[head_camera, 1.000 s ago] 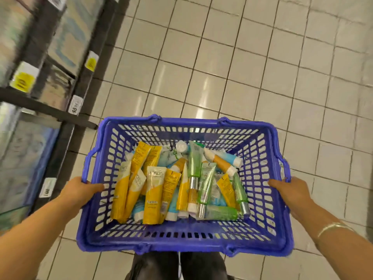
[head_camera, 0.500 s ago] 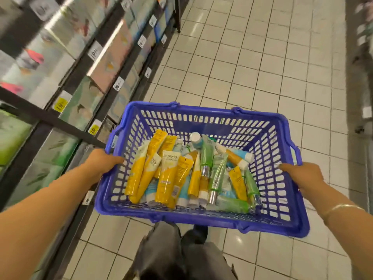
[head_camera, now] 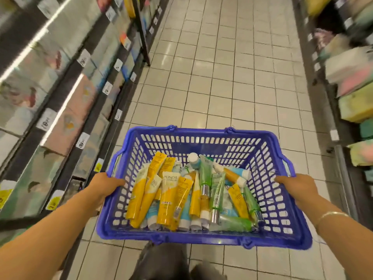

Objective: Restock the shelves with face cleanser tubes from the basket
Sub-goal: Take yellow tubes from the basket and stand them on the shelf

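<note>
A blue plastic basket (head_camera: 203, 238) is carried at waist height over the tiled aisle floor. Several face cleanser tubes (head_camera: 168, 196) lie piled inside it: yellow ones on the left, green and light blue ones on the right. My left hand (head_camera: 105, 185) grips the basket's left rim, thumb over the edge. My right hand (head_camera: 296, 188) grips the right rim; a thin bracelet sits on that wrist. The fingers of both hands are hidden under the rim.
Dark shelves (head_camera: 66, 93) with boxed goods and price tags line the left side. More shelves (head_camera: 349, 81) with pastel packs run along the right. A white tiled aisle (head_camera: 228, 67) stretches ahead between them. My dark trouser legs (head_camera: 161, 263) show below the basket.
The view has lifted from the floor to look down the aisle, so the right shelves now show. Both hands keep the same hold on the basket, and the left shelves have slid past.
</note>
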The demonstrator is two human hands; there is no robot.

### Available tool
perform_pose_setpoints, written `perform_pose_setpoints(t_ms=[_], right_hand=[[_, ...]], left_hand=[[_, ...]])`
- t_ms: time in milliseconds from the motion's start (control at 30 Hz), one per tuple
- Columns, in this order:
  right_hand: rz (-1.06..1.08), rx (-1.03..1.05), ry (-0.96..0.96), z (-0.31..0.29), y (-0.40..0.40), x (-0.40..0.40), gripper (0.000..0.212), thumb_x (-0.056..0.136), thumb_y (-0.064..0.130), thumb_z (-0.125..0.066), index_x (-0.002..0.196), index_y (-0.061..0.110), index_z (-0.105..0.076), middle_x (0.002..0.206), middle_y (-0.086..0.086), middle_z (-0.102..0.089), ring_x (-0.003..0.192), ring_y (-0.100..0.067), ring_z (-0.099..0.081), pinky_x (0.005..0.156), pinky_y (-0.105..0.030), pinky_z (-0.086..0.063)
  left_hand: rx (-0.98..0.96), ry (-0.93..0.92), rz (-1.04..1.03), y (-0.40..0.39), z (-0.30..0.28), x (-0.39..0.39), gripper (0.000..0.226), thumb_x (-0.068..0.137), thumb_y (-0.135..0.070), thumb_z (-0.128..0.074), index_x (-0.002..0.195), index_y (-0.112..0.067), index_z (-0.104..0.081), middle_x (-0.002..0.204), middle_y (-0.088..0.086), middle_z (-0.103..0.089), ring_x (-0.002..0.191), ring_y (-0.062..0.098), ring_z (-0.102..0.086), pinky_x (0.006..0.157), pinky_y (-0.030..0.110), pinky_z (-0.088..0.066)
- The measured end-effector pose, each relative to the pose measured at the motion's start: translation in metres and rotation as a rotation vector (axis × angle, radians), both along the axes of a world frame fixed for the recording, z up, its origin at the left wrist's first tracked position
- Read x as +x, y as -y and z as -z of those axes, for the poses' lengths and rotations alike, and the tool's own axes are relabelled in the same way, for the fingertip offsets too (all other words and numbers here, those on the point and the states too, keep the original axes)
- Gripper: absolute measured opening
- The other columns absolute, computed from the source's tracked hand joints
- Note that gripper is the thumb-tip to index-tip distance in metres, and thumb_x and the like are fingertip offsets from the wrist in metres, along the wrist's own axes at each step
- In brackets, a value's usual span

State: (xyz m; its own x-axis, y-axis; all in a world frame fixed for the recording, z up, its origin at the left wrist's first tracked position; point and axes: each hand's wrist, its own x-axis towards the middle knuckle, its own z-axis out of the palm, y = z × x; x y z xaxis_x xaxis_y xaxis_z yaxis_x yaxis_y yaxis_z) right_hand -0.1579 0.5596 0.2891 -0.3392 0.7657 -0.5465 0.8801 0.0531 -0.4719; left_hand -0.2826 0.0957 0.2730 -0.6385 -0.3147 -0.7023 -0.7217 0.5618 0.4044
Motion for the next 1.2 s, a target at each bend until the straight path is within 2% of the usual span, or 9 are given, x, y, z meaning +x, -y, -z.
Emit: perform_pose_setpoints(t_ms=[200,300,433,533,633,867,1000,1100,1200], right_hand=[[0.002,0.054,0.005,-0.009,-0.034,-0.106,0.032,0.067,0.028,-0.079,0.067,0.002,-0.06,0.07,-0.019,-0.065,0.066,-0.038,-0.063,0.069,-0.047,-0.055],[0.013,0.047,-0.028,-0.016,-0.057,-0.168,0.03,0.067,0.025,-0.079,0.069,0.002,-0.06,0.071,-0.019,-0.065,0.069,-0.038,-0.064,0.069,-0.047,-0.054],[0.025,0.042,-0.088,-0.016,-0.095,-0.252,0.031,0.065,0.021,-0.08,0.06,0.006,-0.053,0.059,-0.012,-0.057,0.055,-0.031,-0.055,0.054,-0.036,-0.049],[0.05,-0.011,-0.107,-0.017,-0.13,-0.321,0.029,0.063,0.021,-0.081,0.064,0.004,-0.056,0.068,-0.017,-0.063,0.066,-0.037,-0.064,0.069,-0.048,-0.057],[0.046,-0.039,-0.118,-0.024,-0.165,-0.389,0.03,0.063,0.022,-0.08,0.07,0.004,-0.057,0.076,-0.02,-0.067,0.071,-0.039,-0.066,0.074,-0.055,-0.056],[0.055,-0.023,-0.166,-0.048,-0.241,-0.553,0.031,0.062,0.023,-0.079,0.07,0.003,-0.056,0.078,-0.021,-0.067,0.072,-0.039,-0.066,0.073,-0.055,-0.056],[0.06,0.013,-0.163,-0.05,-0.28,-0.65,0.03,0.063,0.022,-0.078,0.069,0.002,-0.057,0.077,-0.021,-0.066,0.07,-0.039,-0.065,0.072,-0.054,-0.056],[0.067,0.033,-0.151,-0.056,-0.304,-0.727,0.03,0.065,0.021,-0.077,0.066,0.003,-0.053,0.066,-0.016,-0.061,0.063,-0.034,-0.061,0.063,-0.045,-0.056],[0.074,0.064,-0.161,-0.07,-0.33,-0.802,0.037,0.068,0.019,-0.077,0.056,0.009,-0.044,0.053,-0.009,-0.046,0.049,-0.026,-0.047,0.045,-0.03,-0.04]], left_hand=[[0.026,0.004,0.026,-0.034,-0.008,-0.117,0.026,0.073,-0.006,-0.075,0.084,0.006,-0.055,0.084,0.023,-0.061,0.07,0.035,-0.059,0.069,0.044,-0.051],[0.048,-0.012,0.025,-0.057,-0.014,-0.186,0.023,0.074,-0.007,-0.075,0.072,0.002,-0.054,0.073,0.018,-0.061,0.059,0.03,-0.057,0.056,0.035,-0.048],[0.037,-0.079,0.044,-0.099,-0.026,-0.281,0.024,0.073,-0.008,-0.075,0.064,-0.002,-0.053,0.058,0.011,-0.057,0.049,0.025,-0.054,0.042,0.026,-0.04],[0.046,-0.091,0.03,-0.132,-0.037,-0.345,0.025,0.072,-0.008,-0.076,0.064,-0.002,-0.052,0.059,0.012,-0.056,0.051,0.026,-0.054,0.043,0.026,-0.041],[0.036,-0.13,0.03,-0.169,-0.052,-0.408,0.024,0.072,-0.008,-0.076,0.067,0.0,-0.054,0.058,0.012,-0.054,0.048,0.024,-0.05,0.03,0.021,-0.037],[0.032,-0.151,0.049,-0.244,-0.075,-0.568,0.03,0.074,-0.014,-0.076,0.064,-0.004,-0.049,0.057,0.011,-0.05,0.047,0.024,-0.048,0.037,0.025,-0.035],[0.091,-0.176,0.02,-0.286,-0.07,-0.671,0.023,0.071,-0.006,-0.075,0.068,-0.002,-0.053,0.055,0.01,-0.054,0.046,0.023,-0.052,0.03,0.022,-0.038],[0.126,-0.18,0.015,-0.317,-0.069,-0.757,0.029,0.072,-0.005,-0.074,0.064,-0.008,-0.047,0.053,0.008,-0.054,0.038,0.02,-0.053,0.029,0.022,-0.037],[0.164,-0.155,0.021,-0.345,-0.073,-0.838,0.022,0.072,-0.005,-0.074,0.068,-0.003,-0.052,0.048,0.01,-0.059,0.036,0.022,-0.057,0.031,0.021,-0.04]])
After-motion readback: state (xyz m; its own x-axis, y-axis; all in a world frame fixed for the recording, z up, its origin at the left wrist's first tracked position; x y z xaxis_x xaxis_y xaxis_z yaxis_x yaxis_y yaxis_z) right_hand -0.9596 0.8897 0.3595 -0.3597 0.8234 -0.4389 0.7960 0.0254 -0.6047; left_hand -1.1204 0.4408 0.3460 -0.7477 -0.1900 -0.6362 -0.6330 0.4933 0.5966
